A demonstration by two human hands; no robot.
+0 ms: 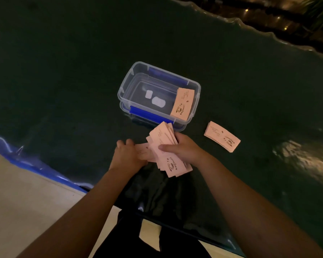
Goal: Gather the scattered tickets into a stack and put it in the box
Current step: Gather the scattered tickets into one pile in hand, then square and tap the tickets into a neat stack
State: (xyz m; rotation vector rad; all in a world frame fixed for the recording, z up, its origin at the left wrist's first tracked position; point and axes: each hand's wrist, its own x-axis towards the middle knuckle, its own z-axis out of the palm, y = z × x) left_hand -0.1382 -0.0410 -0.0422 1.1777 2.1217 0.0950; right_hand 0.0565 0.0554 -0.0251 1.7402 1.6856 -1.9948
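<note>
A loose, fanned bundle of pink tickets (167,155) with a coffee-cup print lies just in front of the box. My right hand (183,147) grips it from the right, thumb on top. My left hand (127,155) presses against the bundle's left side, fingers curled over a ticket there. A clear plastic box (123,90) with blue latches stands open on the dark table, and one pink stack (183,104) leans inside its right end. Another neat pink stack (222,136) lies on the table to the right of my hands.
The dark green table (63,81) is covered with glossy clear plastic, with a wavy edge at the far right. Its blue-trimmed near edge (35,166) runs diagonally at lower left, above a pale floor. My dark trousers show below the table.
</note>
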